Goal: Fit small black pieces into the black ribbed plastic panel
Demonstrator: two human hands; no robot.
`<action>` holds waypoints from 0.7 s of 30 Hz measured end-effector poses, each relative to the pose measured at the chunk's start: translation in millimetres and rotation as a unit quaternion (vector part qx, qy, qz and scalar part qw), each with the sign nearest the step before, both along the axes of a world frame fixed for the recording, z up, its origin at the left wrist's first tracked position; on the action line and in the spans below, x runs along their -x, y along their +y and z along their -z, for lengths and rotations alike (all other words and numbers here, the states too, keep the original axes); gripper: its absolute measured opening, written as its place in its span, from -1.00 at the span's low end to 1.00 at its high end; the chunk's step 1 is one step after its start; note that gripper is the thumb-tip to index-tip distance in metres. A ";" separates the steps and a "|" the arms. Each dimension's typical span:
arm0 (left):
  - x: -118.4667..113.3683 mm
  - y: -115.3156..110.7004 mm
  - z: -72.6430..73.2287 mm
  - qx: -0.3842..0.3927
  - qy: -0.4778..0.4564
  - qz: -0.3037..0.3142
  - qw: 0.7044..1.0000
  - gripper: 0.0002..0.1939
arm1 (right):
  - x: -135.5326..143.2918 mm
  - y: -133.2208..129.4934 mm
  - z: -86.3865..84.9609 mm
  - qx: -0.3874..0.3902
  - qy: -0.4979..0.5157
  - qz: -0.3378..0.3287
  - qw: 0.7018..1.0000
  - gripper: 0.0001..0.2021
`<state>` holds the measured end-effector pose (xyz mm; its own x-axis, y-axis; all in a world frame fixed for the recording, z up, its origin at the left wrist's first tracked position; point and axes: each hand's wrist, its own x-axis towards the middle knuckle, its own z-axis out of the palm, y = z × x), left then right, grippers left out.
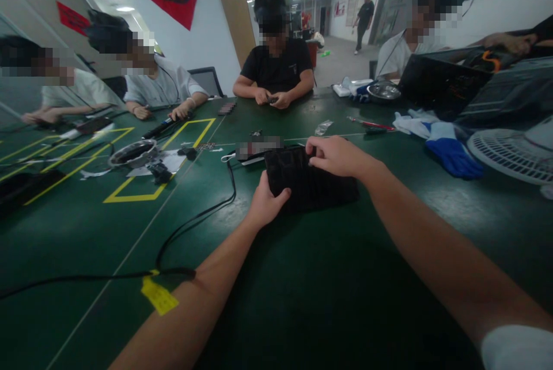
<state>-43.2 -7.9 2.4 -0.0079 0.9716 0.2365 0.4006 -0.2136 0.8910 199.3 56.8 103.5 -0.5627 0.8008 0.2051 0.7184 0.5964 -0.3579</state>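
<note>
A flat black case or pouch (332, 188) lies on the green table, its left part raised. My left hand (268, 200) grips the raised left edge, thumb on top and fingers behind it. Over the upper edge, my right hand (330, 155) has its fingers curled together at the black surface; whatever is between the fingertips is too small to make out. Just behind the case sits a dark flat device (259, 150) with a white loop at its left end.
A black cable with a yellow tag (159, 296) crosses by my left forearm. A metal ring part (133, 153) stands left. Blue-white gloves (453, 151), a white fan (514, 154) and a red pen-like tool (374, 124) lie right. Several people sit around the table (207, 185).
</note>
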 end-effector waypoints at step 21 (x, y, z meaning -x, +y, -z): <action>0.0 3.0 -0.2 -0.021 -0.009 0.017 1.000 -0.37 | 1.6 -3.1 -3.4 0.000 -0.007 0.019 1.000 -0.80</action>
<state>-43.2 -4.9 2.6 0.0207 0.9604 0.2779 0.3765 -0.2650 0.8877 197.7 53.7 106.9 -0.5348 0.8217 0.1970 0.7455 0.5686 -0.3479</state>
